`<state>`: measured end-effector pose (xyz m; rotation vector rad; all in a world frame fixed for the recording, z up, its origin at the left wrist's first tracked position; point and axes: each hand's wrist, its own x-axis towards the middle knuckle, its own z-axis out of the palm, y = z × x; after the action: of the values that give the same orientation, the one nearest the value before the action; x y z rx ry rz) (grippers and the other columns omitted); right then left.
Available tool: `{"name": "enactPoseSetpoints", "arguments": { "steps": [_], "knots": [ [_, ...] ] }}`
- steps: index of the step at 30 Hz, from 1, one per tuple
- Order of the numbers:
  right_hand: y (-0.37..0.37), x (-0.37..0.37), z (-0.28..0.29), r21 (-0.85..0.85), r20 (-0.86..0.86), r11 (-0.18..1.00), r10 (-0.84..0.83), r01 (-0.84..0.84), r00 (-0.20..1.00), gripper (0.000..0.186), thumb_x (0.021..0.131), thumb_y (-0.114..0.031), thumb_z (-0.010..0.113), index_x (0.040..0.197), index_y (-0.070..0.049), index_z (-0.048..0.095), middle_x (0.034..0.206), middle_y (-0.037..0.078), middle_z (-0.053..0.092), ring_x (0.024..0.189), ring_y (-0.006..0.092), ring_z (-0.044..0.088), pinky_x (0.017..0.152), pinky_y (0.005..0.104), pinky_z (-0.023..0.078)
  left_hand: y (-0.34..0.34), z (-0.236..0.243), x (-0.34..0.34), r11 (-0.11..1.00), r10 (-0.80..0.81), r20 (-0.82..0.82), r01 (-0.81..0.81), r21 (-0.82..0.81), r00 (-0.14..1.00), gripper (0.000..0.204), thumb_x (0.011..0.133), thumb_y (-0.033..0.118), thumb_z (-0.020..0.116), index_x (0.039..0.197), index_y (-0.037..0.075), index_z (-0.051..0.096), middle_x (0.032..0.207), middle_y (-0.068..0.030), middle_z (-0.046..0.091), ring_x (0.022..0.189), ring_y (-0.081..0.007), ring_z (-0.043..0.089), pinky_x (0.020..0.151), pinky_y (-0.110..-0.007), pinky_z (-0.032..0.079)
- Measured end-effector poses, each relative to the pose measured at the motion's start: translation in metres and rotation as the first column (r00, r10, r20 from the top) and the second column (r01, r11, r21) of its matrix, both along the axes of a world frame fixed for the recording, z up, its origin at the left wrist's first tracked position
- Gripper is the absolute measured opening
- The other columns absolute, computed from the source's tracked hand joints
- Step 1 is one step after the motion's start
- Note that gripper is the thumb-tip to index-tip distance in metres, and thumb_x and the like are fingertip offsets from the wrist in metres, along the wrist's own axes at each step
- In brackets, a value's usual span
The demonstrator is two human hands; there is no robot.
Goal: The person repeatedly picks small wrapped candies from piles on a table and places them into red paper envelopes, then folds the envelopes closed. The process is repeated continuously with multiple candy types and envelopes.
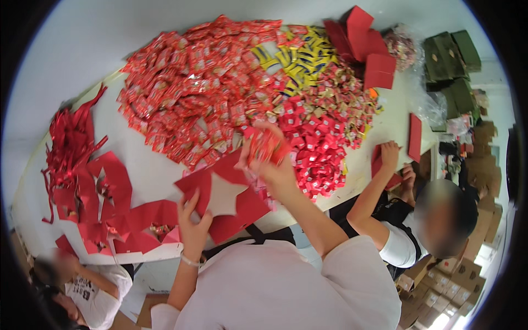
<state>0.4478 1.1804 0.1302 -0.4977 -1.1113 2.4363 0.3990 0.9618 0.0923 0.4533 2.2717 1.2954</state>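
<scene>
Bare patches of a white surface [148, 179] are left around heaps of small packets. At the far left, glossy red ribbons [74, 137] are piled; below them, several opened red boxes [115, 184] are clustered, with wrapped contents glimpsed in some. Beneath these, at the lower-left edge, a co-worker [102, 297] in a white shirt is seen.

Near the middle, a red box [250, 212] with a pale star-shaped area is tilted at the surface's near edge. Its left side is touched by the left hand [192, 225], whose thumb and fingers are spread (whether the cardboard is actually gripped cannot be told). Beyond it, a broad heap of red packets [187, 88] is spread. Over the box's upper right corner, a bunch of red-wrapped packets [267, 146] is clasped in the curled right hand [274, 168].

Farther right, yellow-and-blue packets [308, 58], pinkish-red packets [313, 151] and folded red cardboard [379, 69] are gathered. Red cardboard is handled by a second person [404, 234], beyond whom brown cartons [467, 280] are stacked.
</scene>
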Motion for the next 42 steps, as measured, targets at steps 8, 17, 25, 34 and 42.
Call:
{"name": "enactPoseSetpoints", "arguments": {
  "steps": [8,17,25,34,42],
  "knots": [
    [-0.036,0.021,-0.023,0.739,0.658,0.173,0.021,-0.651,0.752,0.058,0.067,-0.007,0.065,0.118,-0.004,0.039,0.102,0.020,0.050,0.091,0.0337,0.054,0.079,0.0418,0.044,0.037,-0.003,-0.007,0.985,0.040,0.239,-0.079,0.156,0.970,0.052,0.070,0.007,0.060,0.122,0.009,0.053,0.112,-0.0163,0.047,0.105,-0.0248,0.048,0.090,-0.031,0.039],
    [-0.029,0.011,-0.018,0.739,0.674,-0.042,0.034,-0.672,0.738,0.066,0.068,-0.021,0.069,0.120,0.006,0.037,0.119,0.025,0.042,0.109,0.0366,0.046,0.082,0.0428,0.046,0.037,-0.004,-0.007,0.976,-0.070,0.251,0.015,0.215,0.965,0.051,0.074,0.008,0.057,0.125,0.008,0.050,0.110,-0.0129,0.048,0.094,-0.0201,0.052,0.081,-0.028,0.043],
    [0.039,0.020,-0.011,0.976,0.183,0.159,-0.230,-0.148,0.956,0.013,0.075,-0.002,0.058,0.087,-0.002,0.059,0.079,0.013,0.059,0.073,0.0284,0.060,0.065,0.0335,0.049,0.008,-0.005,-0.012,0.987,-0.011,0.325,-0.043,0.158,0.946,0.052,0.075,-0.001,0.053,0.126,0.003,0.048,0.109,-0.0090,0.046,0.095,-0.0139,0.050,0.080,-0.024,0.043],
    [0.243,-0.035,-0.143,0.819,0.512,0.119,-0.594,-0.562,0.621,0.027,0.072,-0.015,0.064,0.097,-0.004,0.059,0.102,0.015,0.055,0.087,0.0331,0.055,0.076,0.0406,0.044,0.019,0.004,0.037,0.998,-0.010,0.470,-0.023,0.064,0.883,0.053,0.074,-0.002,0.053,0.126,0.002,0.047,0.116,-0.0113,0.045,0.106,-0.0189,0.049,0.088,-0.027,0.041],
    [0.260,-0.047,-0.147,0.789,0.447,0.610,-0.495,-0.069,0.745,0.024,0.074,-0.005,0.054,0.097,-0.003,0.048,0.075,0.019,0.056,0.073,0.0351,0.057,0.065,0.0409,0.044,0.048,0.010,0.026,0.997,0.073,0.482,-0.077,-0.011,0.873,0.053,0.073,-0.003,0.052,0.125,0.001,0.047,0.121,-0.0124,0.043,0.112,-0.0212,0.046,0.094,-0.030,0.039]
  ]
}}
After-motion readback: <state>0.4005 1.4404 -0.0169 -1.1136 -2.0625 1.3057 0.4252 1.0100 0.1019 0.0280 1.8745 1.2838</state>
